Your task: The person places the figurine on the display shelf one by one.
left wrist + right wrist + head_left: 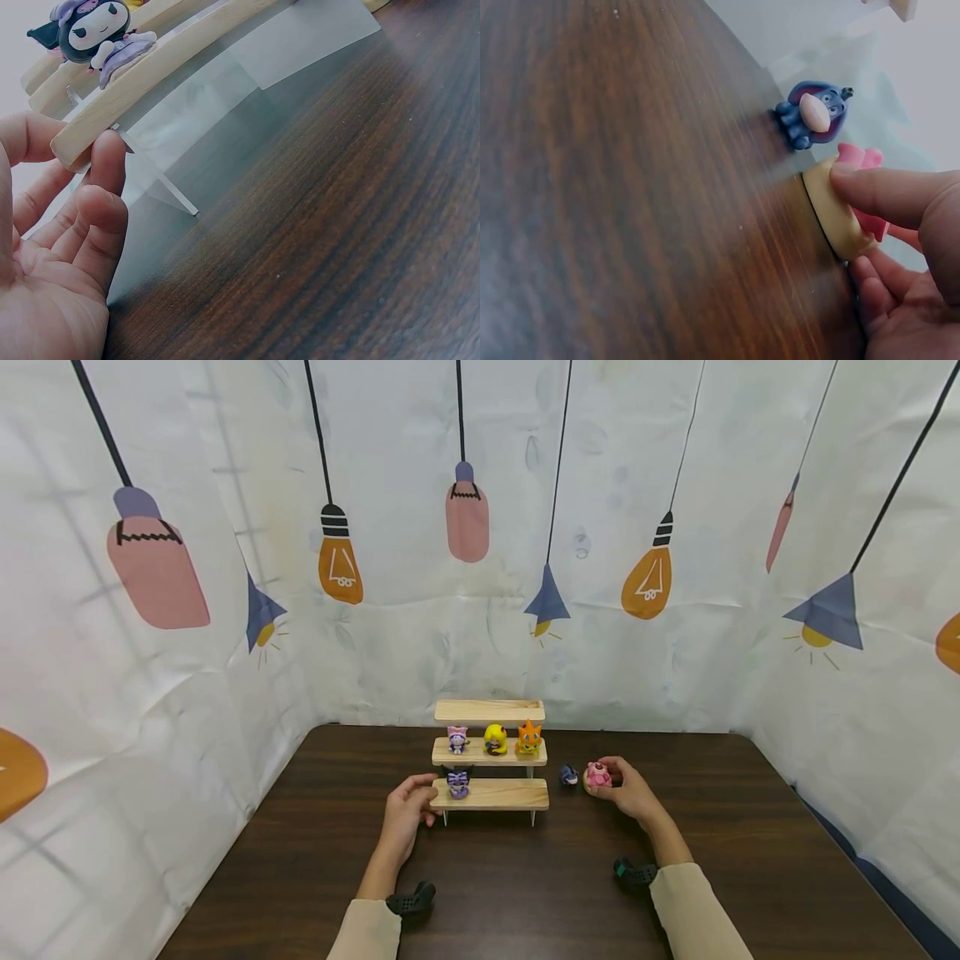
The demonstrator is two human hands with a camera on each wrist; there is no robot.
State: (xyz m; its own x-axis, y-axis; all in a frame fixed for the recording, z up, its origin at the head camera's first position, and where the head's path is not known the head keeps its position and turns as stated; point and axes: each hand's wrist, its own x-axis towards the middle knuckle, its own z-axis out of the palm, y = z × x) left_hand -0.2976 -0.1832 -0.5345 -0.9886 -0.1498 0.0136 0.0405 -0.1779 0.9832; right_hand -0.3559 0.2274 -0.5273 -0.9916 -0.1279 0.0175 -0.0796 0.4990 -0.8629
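A three-tier wooden display shelf [504, 795] on clear supports stands at the middle of the table. My left hand [403, 810] pinches the left end of its lowest board, close to a black-and-purple figurine [105, 41] sitting there. To the right of the shelf, my right hand [630, 793] holds a pink figurine [597, 775] with a pale yellow base [832, 210], thumb on one side and fingers on the other. The base is right at the tabletop. Just left of it sits a dark blue donkey figurine [817, 116].
On the middle board stand a pink-and-purple figurine [457, 740], a yellow one [495, 740] and an orange spiky one [528, 738]. The top board [489, 710] is at the back, near a white curtain [405, 652] printed with lamps. Dark brown table [525, 893] lies underneath.
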